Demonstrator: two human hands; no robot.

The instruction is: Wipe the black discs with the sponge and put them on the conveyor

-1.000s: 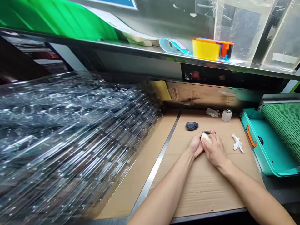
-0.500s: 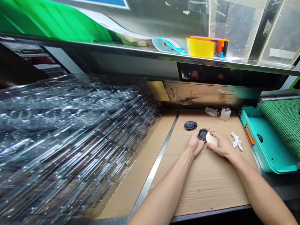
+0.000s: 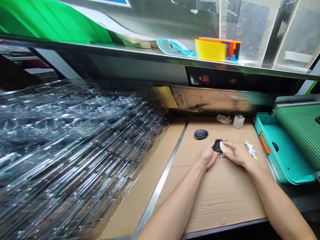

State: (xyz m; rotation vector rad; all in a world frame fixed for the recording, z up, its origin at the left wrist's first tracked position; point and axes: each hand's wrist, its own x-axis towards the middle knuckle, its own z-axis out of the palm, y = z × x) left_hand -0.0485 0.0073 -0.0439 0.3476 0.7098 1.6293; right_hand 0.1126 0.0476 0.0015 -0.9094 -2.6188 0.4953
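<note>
My left hand [image 3: 208, 156] grips a round black disc-shaped part [image 3: 217, 145] with a raised rim, thumb on its edge. My right hand [image 3: 236, 153] is closed on a cream round pad [image 3: 225, 147], like a sponge puff, which overlaps the right side of the black disc. The fingers of my left hand behind the disc are partly hidden. Just beyond my left hand lie a few similar black discs [image 3: 200, 134], stacked on the cardboard [image 3: 207, 200]. A crumpled white cloth [image 3: 250, 149] rests to the right of my right hand.
A teal bin [image 3: 287, 166] with an orange handle stands at the right beside a green conveyor belt [image 3: 300, 133]. At the back sit a small white dispenser bottle [image 3: 238, 121] and clear crumpled plastic [image 3: 223, 119]. Stacked clear plastic trays [image 3: 87, 150] fill the left. A shelf [image 3: 140, 50] spans above.
The cream pad has moved further over the black disc, whose tilt has shifted slightly in my left hand. The camera view has turned slightly right. A dark object now shows at the belt's right edge.
</note>
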